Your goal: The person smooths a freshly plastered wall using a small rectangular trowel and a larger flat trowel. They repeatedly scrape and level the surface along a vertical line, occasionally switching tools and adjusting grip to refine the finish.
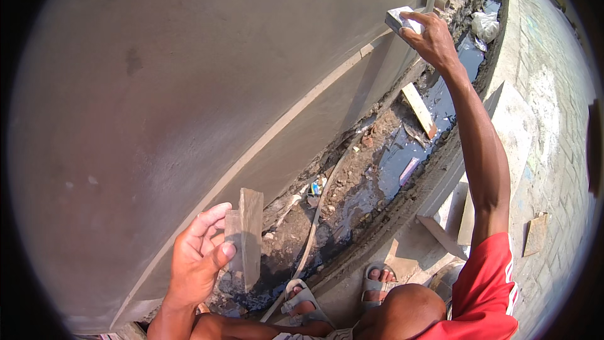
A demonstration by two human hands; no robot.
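Note:
My left hand is closed on a wooden board, a narrow flat piece with a shorter piece of wood against it, held upright in front of the wall's lower part. Up at the far right, my right hand grips a grey block with a whitish top between thumb and fingers. The block sits at the grey plastered wall near its right edge; whether it touches the wall I cannot tell. A pale raised strip runs along the wall's lower part, between my two hands.
A ditch with murky water and rubble runs along the wall's foot. A loose plank and a white plastic bag lie in it. A concrete kerb borders it, with paving to the right. My sandalled feet are at the ditch.

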